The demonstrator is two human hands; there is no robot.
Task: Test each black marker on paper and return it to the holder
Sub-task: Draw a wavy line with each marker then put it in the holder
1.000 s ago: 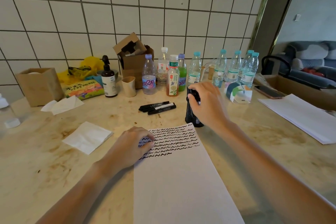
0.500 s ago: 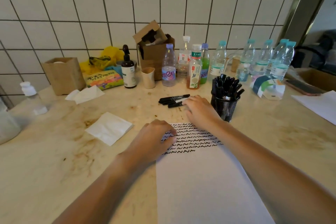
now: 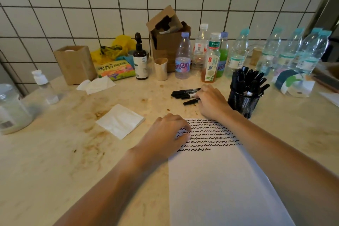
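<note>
I watch the right hand (image 3: 212,102) grasp a loose black marker (image 3: 190,101) left of the black mesh holder (image 3: 244,102) (packed with markers); the curled left hand (image 3: 165,134) pins the white scribbled paper (image 3: 220,180).

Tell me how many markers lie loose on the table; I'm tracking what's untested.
3 visible: two markers lie together; a third marker is under the right hand, which may hide more.
</note>
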